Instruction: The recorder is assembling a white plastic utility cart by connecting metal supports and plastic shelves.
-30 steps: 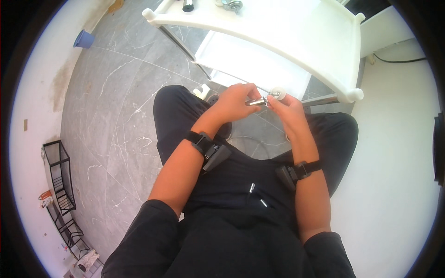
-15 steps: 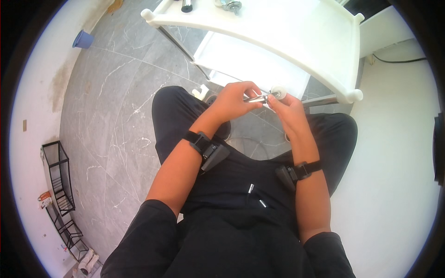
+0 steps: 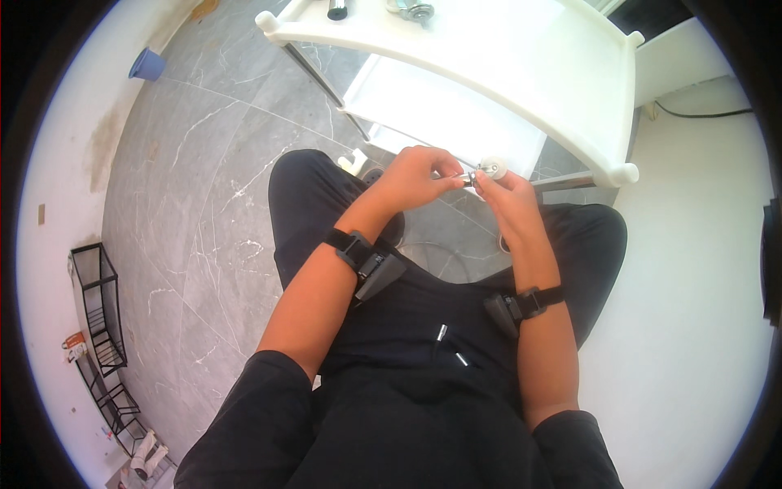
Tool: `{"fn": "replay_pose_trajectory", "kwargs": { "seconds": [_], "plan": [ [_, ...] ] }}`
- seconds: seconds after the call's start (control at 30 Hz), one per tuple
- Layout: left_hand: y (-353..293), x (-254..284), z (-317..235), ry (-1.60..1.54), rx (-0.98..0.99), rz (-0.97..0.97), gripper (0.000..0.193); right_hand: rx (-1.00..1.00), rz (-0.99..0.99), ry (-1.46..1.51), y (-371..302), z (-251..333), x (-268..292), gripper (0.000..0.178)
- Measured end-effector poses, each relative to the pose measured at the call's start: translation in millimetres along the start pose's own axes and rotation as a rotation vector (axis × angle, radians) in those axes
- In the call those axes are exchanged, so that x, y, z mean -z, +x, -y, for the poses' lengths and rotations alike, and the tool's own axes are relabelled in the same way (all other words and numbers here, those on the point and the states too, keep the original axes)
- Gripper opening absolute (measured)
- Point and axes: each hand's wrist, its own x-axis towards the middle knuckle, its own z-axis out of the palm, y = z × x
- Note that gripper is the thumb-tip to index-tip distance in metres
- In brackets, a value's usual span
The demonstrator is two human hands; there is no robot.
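In front of my knees, my right hand (image 3: 511,198) pinches a small caster (image 3: 492,168) with a pale wheel and metal fitting. The caster's wheel sticks up past my fingers. My left hand (image 3: 418,176) is closed, thumb and fingers pressed on a shiny metal piece (image 3: 467,179) beside the caster. Whether that piece is the caster's stem or a separate part, I cannot tell, because my fingers cover most of it. Both hands meet just short of a white cart (image 3: 521,61).
On the cart's top lie another caster (image 3: 417,11) and a dark tube with a shiny end (image 3: 337,11). A white plastic part (image 3: 353,162) rests on the floor by my left knee. A blue bucket (image 3: 147,64) and black wire racks (image 3: 102,306) stand along the left wall.
My left fingers have closed in toward the caster, and less of the shiny metal between the hands shows. The caster has turned slightly in my right hand.
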Motion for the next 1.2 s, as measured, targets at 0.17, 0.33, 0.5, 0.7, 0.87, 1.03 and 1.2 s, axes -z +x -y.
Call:
{"fn": "replay_pose_trajectory", "kwargs": {
  "seconds": [0.17,0.33,0.5,0.7,0.87,1.03,1.2],
  "plan": [
    [-2.2,-1.9,-5.8,0.103,-0.031,-0.032,0.033,0.014,0.016,-0.007,0.9,-1.8,-1.4,0.025],
    [-2.4,-4.8,-0.8,0.180,-0.040,-0.116,0.042,-0.008,-0.059,-0.040,0.1,-3.1,-2.7,0.024],
    [-1.2,-5.0,14.5,0.181,-0.045,-0.256,0.032,-0.063,-0.305,0.096,12.6,-11.6,0.6,0.026],
    [-3.0,6.6,27.7,0.137,0.033,-0.334,0.021,-0.218,-0.476,0.332,70.6,-31.0,12.1,0.024],
    [-4.1,24.3,10.1,-0.078,0.122,-0.354,0.018,0.051,-0.376,0.140,111.1,-83.0,36.9,0.034],
    [-11.6,61.7,-46.2,-0.347,-0.171,-0.352,0.016,-0.234,-0.677,0.401,124.2,-67.5,21.6,0.034],
    [-3.7,106.7,-103.1,-0.070,-0.361,-0.586,0.013,-0.205,-0.778,0.269,124.8,-57.9,14.7,0.033]
  ]
}}
